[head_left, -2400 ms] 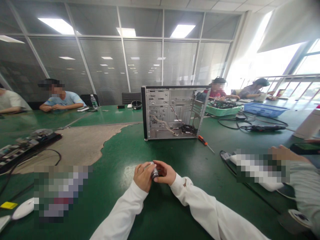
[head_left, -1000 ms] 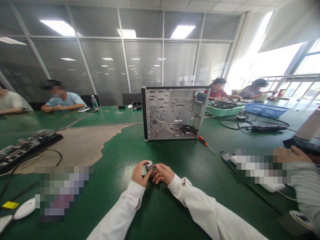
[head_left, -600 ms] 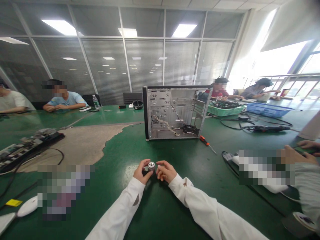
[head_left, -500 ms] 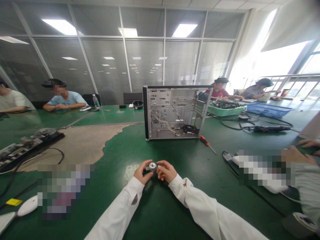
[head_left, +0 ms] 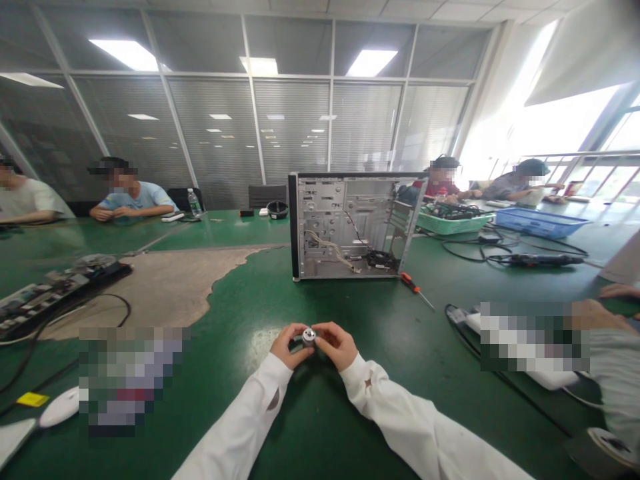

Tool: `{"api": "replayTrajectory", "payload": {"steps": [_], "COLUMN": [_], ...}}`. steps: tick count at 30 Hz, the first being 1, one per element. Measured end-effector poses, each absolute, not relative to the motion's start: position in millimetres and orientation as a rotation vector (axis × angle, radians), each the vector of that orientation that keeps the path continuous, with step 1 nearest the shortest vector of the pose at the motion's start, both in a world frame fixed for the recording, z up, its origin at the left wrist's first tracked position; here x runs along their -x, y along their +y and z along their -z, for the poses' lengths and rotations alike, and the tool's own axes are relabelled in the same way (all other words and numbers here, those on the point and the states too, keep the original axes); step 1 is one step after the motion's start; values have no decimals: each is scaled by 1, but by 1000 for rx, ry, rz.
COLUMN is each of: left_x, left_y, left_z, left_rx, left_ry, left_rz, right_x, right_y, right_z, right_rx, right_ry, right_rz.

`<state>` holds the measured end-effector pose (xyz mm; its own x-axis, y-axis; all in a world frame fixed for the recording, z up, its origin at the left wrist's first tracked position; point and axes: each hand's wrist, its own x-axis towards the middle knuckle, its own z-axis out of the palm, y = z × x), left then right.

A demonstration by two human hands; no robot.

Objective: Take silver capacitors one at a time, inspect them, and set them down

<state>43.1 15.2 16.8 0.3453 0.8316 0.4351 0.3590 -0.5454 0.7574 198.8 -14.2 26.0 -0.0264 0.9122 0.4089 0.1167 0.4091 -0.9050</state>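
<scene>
A small metal cylinder (head_left: 309,337) with a bright silver end and a central hole sits between my two hands, just above the green table mat. My left hand (head_left: 287,346) pinches it from the left, and my right hand (head_left: 336,345) holds it from the right. Much of its body is hidden by my fingers. Both white sleeves reach in from the bottom edge. Ahead of my hands stands an open computer case (head_left: 345,227) with loose wires inside, and an orange-handled screwdriver (head_left: 413,283) lies by its right corner.
A tan cloth (head_left: 150,293) and a circuit board strip (head_left: 60,290) lie to the left. A green basket (head_left: 453,223), blue tray (head_left: 537,223) and black cables lie beyond the case. A pixelated patch covers items on both sides. A co-worker's hand (head_left: 593,315) rests at right.
The cylinder has turned so its silver end faces up toward me. My hands have drawn closer together around it. The co-worker's hand at right has shifted slightly.
</scene>
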Motion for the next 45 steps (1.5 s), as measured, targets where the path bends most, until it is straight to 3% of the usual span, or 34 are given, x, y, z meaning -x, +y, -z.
{"api": "replayTrajectory", "payload": {"steps": [28,45], "left_x": [-43,-14], "left_y": [16,39], "left_z": [-18,-12], "left_rx": [-2139,-1785], "left_ry": [1097,1415], "left_rz": [-1125,-1246], "right_x": [-203,-247], "right_y": [-9,19], "right_z": [-51,-7], "right_rx": [983,1216], "right_ry": [-1738,-1974], "right_rz": [-440,-352]}}
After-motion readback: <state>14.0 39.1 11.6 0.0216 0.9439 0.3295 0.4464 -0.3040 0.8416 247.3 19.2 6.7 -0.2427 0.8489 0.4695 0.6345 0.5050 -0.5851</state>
